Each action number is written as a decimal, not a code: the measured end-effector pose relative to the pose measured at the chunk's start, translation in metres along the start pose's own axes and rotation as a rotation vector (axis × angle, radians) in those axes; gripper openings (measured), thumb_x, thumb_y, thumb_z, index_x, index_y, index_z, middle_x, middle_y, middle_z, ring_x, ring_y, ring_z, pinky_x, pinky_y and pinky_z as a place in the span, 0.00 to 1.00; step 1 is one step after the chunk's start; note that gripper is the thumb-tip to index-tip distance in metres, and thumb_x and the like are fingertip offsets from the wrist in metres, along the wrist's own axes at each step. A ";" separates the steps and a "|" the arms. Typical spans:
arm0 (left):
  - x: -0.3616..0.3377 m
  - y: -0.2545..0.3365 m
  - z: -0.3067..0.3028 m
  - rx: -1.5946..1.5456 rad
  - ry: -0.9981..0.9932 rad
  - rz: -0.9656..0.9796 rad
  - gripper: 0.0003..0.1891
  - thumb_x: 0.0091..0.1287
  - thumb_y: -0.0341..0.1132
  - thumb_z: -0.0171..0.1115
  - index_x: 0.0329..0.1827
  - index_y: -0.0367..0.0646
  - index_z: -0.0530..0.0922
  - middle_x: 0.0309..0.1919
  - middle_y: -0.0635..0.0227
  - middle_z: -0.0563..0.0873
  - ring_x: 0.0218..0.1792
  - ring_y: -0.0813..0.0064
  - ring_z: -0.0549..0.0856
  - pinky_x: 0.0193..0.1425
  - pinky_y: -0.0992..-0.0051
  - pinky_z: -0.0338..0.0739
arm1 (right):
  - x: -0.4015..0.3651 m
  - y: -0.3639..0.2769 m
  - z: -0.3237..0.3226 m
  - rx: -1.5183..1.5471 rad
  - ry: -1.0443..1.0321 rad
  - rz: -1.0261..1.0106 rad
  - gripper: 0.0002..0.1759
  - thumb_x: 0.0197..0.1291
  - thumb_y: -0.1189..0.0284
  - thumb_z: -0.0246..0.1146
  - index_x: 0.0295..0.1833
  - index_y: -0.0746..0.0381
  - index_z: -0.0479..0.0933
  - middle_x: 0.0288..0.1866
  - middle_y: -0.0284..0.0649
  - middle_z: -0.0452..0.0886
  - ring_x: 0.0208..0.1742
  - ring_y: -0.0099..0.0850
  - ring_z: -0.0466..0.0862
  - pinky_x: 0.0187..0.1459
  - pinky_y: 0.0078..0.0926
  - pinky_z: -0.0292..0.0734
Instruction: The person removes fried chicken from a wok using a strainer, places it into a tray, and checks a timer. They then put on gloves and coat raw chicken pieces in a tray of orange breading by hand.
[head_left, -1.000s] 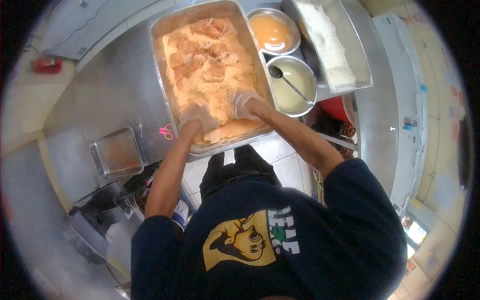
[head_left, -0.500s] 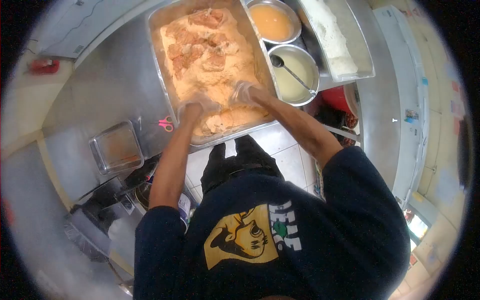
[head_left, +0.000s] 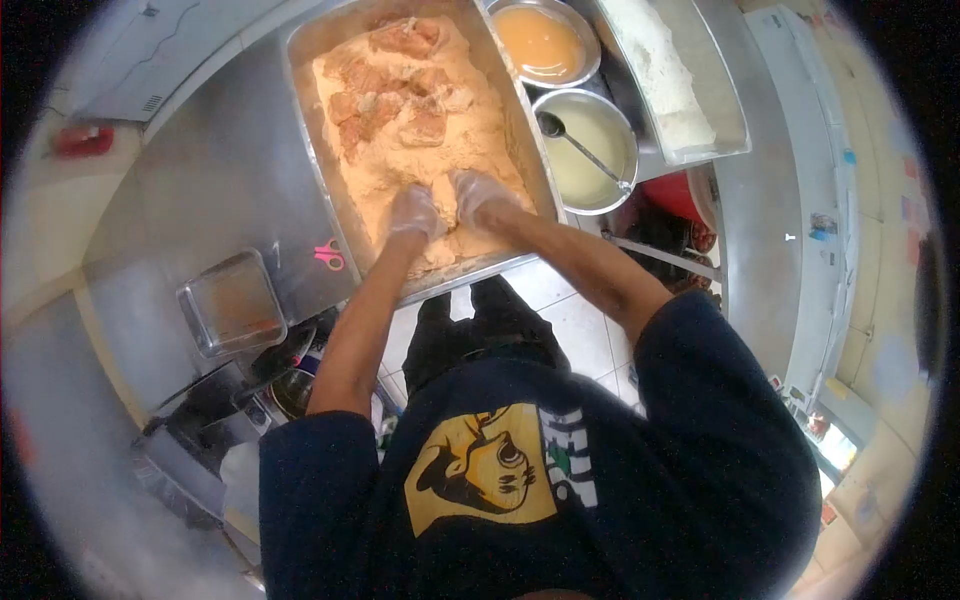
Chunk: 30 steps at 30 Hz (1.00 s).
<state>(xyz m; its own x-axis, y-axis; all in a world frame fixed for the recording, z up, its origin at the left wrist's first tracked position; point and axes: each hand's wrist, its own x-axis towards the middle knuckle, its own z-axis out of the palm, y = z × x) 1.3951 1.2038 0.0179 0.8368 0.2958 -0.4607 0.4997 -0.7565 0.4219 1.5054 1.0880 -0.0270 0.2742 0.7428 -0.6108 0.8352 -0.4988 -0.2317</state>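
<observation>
A large steel tray [head_left: 310,150] on the steel counter holds orange breading flour with several coated meat pieces [head_left: 400,90] toward its far end. My left hand [head_left: 413,213] and my right hand [head_left: 475,193], both in thin clear gloves, sit side by side in the near part of the tray. Their fingers are pushed down into the flour mix [head_left: 470,130]. What the fingers grip under the flour is hidden.
Right of the tray stand a bowl of orange liquid [head_left: 540,42], a bowl of pale batter with a ladle [head_left: 585,150] and a pan of white flour [head_left: 665,75]. Pink scissors [head_left: 328,254] and a small steel container [head_left: 232,302] lie on the counter at left.
Both hands have moved closer together toward the middle of the tray's near end and dug deeper into the flour. The view has shifted slightly.
</observation>
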 end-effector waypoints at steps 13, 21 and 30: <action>-0.020 -0.012 0.045 -0.121 -0.112 -0.425 0.66 0.47 0.62 0.74 0.83 0.54 0.38 0.66 0.42 0.73 0.61 0.50 0.80 0.67 0.57 0.74 | -0.029 -0.002 0.050 -0.054 0.245 0.042 0.12 0.60 0.66 0.59 0.39 0.61 0.85 0.43 0.47 0.86 0.43 0.41 0.85 0.48 0.39 0.79; -0.015 -0.080 0.075 -0.356 -0.018 -0.084 0.37 0.46 0.56 0.77 0.57 0.42 0.82 0.56 0.59 0.85 0.57 0.61 0.83 0.63 0.63 0.76 | -0.066 0.037 0.015 0.039 0.129 -0.270 0.27 0.65 0.46 0.55 0.41 0.58 0.85 0.43 0.46 0.86 0.46 0.43 0.84 0.52 0.44 0.76; -0.001 -0.038 0.031 -0.524 -0.263 -0.116 0.34 0.45 0.55 0.77 0.53 0.44 0.83 0.50 0.55 0.87 0.51 0.58 0.85 0.56 0.61 0.79 | 0.011 0.038 0.064 0.184 0.118 -0.382 0.22 0.67 0.53 0.52 0.53 0.56 0.81 0.41 0.44 0.82 0.46 0.41 0.80 0.54 0.42 0.72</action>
<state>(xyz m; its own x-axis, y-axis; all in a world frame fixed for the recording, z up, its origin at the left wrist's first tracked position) 1.3684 1.2144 -0.0215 0.7200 0.1544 -0.6766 0.6844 -0.3196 0.6553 1.5097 1.0488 -0.0910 0.0236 0.9298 -0.3673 0.7909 -0.2421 -0.5620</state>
